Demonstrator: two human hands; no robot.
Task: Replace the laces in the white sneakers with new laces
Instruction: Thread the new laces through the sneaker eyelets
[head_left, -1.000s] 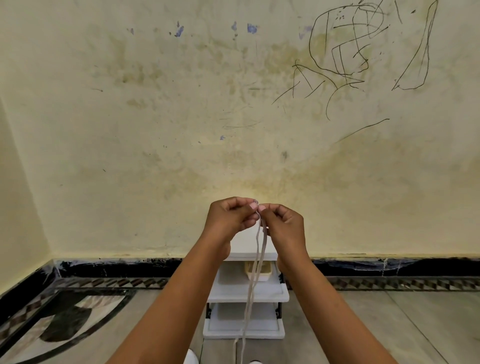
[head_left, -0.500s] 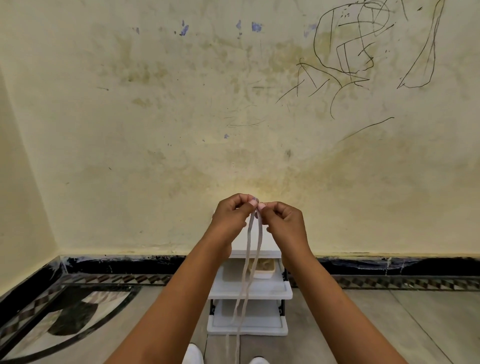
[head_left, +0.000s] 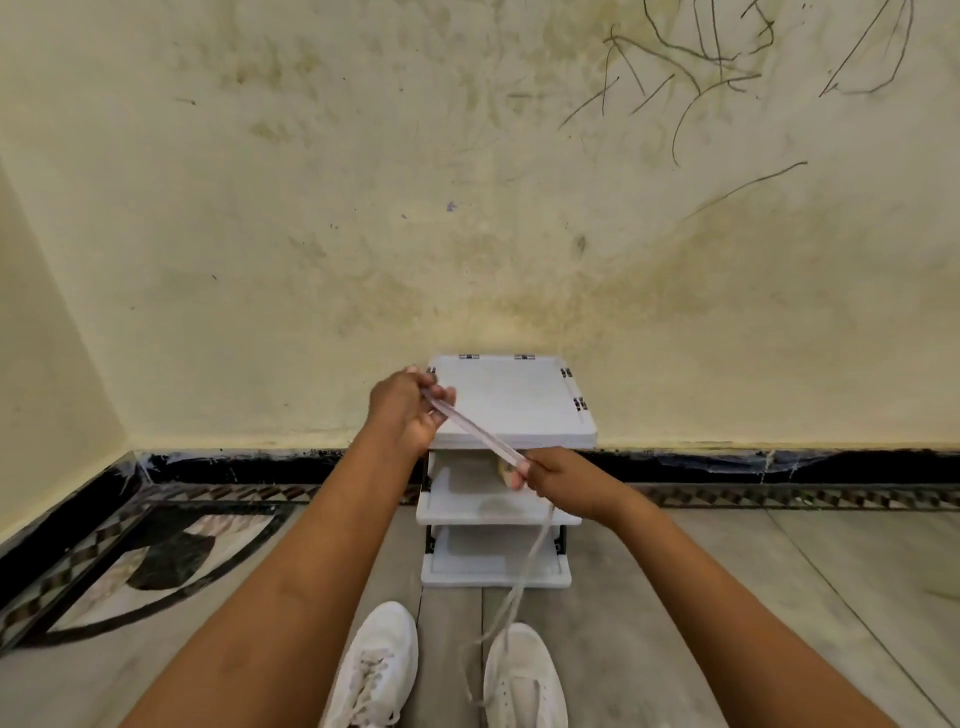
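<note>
Two white sneakers stand on the floor at the bottom of the view. The left sneaker (head_left: 376, 670) has laces in its eyelets; the right sneaker (head_left: 522, 680) shows no laces across its front. A pale flat lace (head_left: 470, 426) is stretched taut between my hands, in front of the white rack. My left hand (head_left: 408, 410) pinches its upper end and my right hand (head_left: 558, 478) grips it lower down. From my right hand the rest of the lace hangs down to the right sneaker.
A small white three-tier rack (head_left: 511, 405) stands against the stained yellow wall, with a small pale object on its middle shelf, partly hidden by my right hand. A black skirting band (head_left: 779, 465) and patterned floor tiles (head_left: 130, 561) lie along the wall.
My hands were pinched together high up with the lace hanging between them. They have dropped and parted, pulling a stretch of lace taut. The view has tilted down, showing the sneakers.
</note>
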